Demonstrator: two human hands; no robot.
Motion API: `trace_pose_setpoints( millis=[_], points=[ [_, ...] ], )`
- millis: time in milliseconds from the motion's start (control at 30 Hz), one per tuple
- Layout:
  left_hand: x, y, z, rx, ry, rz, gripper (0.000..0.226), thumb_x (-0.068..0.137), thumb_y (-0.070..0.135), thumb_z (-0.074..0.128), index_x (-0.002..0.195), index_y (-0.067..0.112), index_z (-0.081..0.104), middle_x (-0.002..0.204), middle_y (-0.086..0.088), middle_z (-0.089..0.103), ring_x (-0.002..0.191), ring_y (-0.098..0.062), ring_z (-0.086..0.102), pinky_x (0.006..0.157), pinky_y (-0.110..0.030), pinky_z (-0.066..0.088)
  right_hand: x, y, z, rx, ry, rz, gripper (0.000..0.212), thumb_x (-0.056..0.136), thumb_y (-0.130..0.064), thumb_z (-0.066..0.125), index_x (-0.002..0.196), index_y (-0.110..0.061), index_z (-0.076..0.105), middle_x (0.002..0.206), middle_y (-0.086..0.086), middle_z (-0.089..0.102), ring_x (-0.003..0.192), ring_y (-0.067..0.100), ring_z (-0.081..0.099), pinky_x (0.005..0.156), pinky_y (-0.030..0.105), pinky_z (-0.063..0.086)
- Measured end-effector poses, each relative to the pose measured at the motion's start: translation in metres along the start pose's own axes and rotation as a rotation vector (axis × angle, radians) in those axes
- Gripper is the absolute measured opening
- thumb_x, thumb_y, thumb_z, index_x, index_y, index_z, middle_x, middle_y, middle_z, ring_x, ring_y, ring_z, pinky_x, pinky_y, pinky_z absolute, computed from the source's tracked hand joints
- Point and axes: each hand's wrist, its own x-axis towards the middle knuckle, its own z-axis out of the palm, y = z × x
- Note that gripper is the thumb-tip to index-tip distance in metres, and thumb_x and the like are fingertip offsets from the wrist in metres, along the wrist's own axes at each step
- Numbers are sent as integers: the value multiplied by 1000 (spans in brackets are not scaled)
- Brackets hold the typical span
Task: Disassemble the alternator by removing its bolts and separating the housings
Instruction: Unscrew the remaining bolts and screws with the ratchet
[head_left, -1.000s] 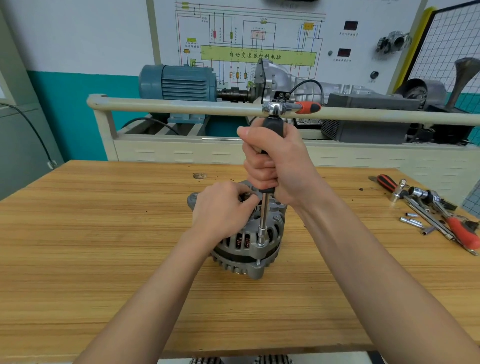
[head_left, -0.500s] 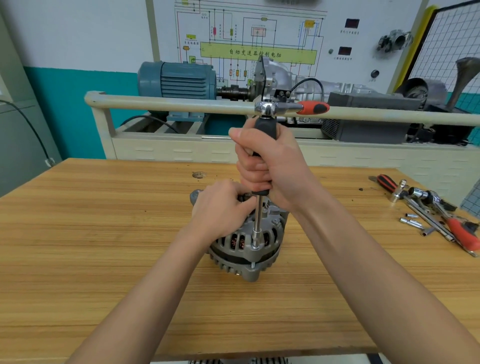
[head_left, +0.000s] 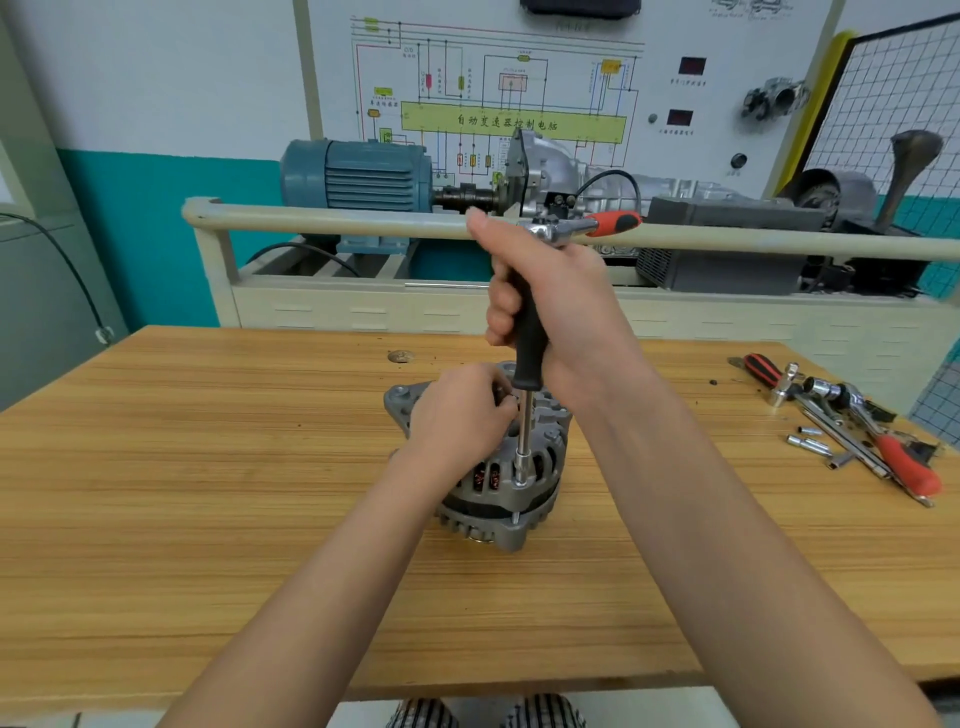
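Both hands curled: driver, alternator.

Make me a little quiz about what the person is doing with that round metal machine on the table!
1. True or false: the left hand rests on top of the alternator while the right hand holds the black driver handle.
2. Where do the spare tools lie? A) on the wooden table's right side B) on the floor C) on top of the alternator
3. Fill in: the ratchet handle sticking out sideways at the top of the driver has an orange and ____ grip.

Key: 1 true; 2 A; 3 black
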Motion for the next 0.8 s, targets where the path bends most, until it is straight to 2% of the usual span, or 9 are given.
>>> trace_pose_setpoints(
  millis=[133, 200, 300, 367, 467, 600, 667, 800],
  points=[
    [-7, 10, 9, 163, 78, -22, 31, 95, 11, 41, 66, 15, 30, 69, -1, 42, 70, -26, 42, 67, -34, 33, -3, -1, 6, -22, 30, 5, 47, 85, -24, 70, 45, -22, 45, 42, -8, 32, 37, 9, 24, 37, 18, 23],
    [-7, 9, 11, 138, 124, -22, 23, 95, 13, 41, 73, 14, 33, 69, 1, 38, 71, -25, 41, 67, -33, 32, -3, -1, 5, -55, 17, -29, 54, 84, -29, 72, 38, -27, 44, 41, -9, 30, 36, 9, 22, 37, 17, 21],
    [-5, 5, 14, 103, 172, -42, 15, 92, 15, 44, 79, 13, 38, 64, 4, 34, 70, -25, 42, 62, -33, 32, -3, -1, 2, -92, -6, -28, 56, 84, -42, 70, 43, -27, 35, 41, -9, 28, 35, 9, 21, 37, 17, 21],
    [-4, 4, 17, 103, 215, -41, 15, 92, 14, 45, 78, 12, 38, 63, 3, 36, 63, -23, 42, 54, -33, 30, -1, 0, -1, -89, -36, -24, 58, 88, -44, 65, 43, -26, 32, 40, -9, 28, 33, 9, 22, 37, 16, 21],
    [-1, 1, 18, 99, 259, -30, 16, 92, 14, 46, 77, 11, 39, 62, 1, 38, 57, -20, 40, 49, -32, 25, 2, 0, -6, -91, -91, -11, 61, 94, -38, 59, 41, -25, 29, 39, -8, 26, 33, 9, 20, 39, 15, 19],
    [3, -4, 17, 64, 248, 20, 17, 91, 20, 53, 80, 8, 49, 70, -6, 53, 69, -28, 54, 58, -35, 38, 7, 1, -7, -61, -164, 27, 61, 98, -20, 51, 40, -23, 32, 37, -8, 26, 30, 7, 21, 38, 12, 20],
    [3, -5, 17, 61, 247, 24, 19, 91, 24, 55, 81, 8, 51, 72, -7, 56, 71, -29, 56, 60, -36, 42, 8, 0, -7, -42, -201, 48, 63, 99, -16, 47, 37, -23, 34, 35, -8, 26, 28, 6, 21, 37, 11, 20],
    [6, -9, 18, 47, 248, 44, 22, 91, 26, 55, 77, 9, 51, 68, -6, 54, 68, -28, 54, 56, -34, 36, 9, -2, -8, -23, -231, 82, 65, 100, -14, 44, 36, -22, 35, 34, -9, 26, 27, 5, 20, 36, 9, 20]
  ],
)
